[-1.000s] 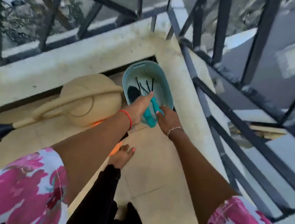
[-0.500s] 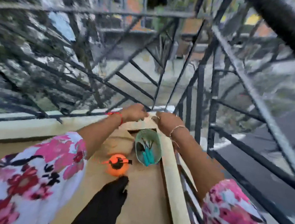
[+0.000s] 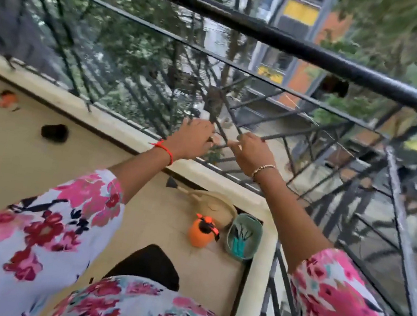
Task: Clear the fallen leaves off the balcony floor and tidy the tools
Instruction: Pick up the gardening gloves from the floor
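Head view: the tidying step looks nearly done, with the teal-handled tools (image 3: pixel 239 245) lying in the basket (image 3: pixel 258 241) at the floor corner, just beside the orange sprayer (image 3: pixel 200 234) and the watering can (image 3: pixel 215 207). The left hand (image 3: pixel 193 141) and right hand (image 3: pixel 252 153) are raised before the railing (image 3: pixel 272 37), fingers loosely curled and holding no tool; whether they touch the bars cannot be told. The next move probably calls for checking the balcony floor (image 3: pixel 14 157) for leftover leaves.

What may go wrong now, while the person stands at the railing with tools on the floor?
The left hand and right hand reach to thin bars of the railing; leaning there could be unsafe above the drop. The orange spray bottle and tool basket stand close to the person's leg; a step might knock them over.
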The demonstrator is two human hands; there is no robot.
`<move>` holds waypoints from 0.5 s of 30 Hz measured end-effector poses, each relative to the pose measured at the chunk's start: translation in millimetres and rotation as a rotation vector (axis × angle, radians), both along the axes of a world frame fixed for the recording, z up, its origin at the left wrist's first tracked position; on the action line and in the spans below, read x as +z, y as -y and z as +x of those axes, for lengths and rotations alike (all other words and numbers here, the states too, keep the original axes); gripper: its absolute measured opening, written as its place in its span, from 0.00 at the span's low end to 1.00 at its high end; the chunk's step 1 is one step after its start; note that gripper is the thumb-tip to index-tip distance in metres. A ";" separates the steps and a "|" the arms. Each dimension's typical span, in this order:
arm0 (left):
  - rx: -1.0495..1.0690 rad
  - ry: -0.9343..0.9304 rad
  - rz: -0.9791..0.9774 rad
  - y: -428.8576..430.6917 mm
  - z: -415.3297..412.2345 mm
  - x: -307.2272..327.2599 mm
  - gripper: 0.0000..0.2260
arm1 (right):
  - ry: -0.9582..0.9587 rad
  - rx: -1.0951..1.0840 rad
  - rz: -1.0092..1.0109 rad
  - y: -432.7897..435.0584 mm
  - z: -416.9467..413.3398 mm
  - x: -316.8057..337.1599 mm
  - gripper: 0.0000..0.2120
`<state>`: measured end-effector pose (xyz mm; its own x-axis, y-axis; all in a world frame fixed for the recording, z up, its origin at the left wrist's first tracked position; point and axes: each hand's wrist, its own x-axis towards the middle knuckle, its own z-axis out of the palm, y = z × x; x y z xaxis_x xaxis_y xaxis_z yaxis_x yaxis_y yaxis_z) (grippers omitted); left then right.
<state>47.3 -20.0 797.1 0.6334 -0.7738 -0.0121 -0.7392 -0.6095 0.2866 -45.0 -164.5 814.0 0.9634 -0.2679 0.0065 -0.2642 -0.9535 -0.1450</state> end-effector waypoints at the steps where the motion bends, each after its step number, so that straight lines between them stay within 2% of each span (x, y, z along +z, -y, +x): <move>1: 0.041 0.014 0.024 -13.9 1.0 0.4 0.16 | -0.004 0.034 0.005 -14.6 8.3 0.2 0.19; 5: 0.201 0.064 0.065 -86.0 16.1 -5.0 0.21 | -0.035 0.210 -0.049 -82.6 50.0 -5.0 0.19; 10: 0.446 0.171 0.061 -185.4 54.4 -31.9 0.29 | -0.006 0.386 -0.069 -173.6 114.7 -15.4 0.29; 15: 0.673 0.130 0.055 -299.2 85.0 -46.7 0.37 | -0.007 0.544 -0.037 -274.2 181.2 -41.3 0.30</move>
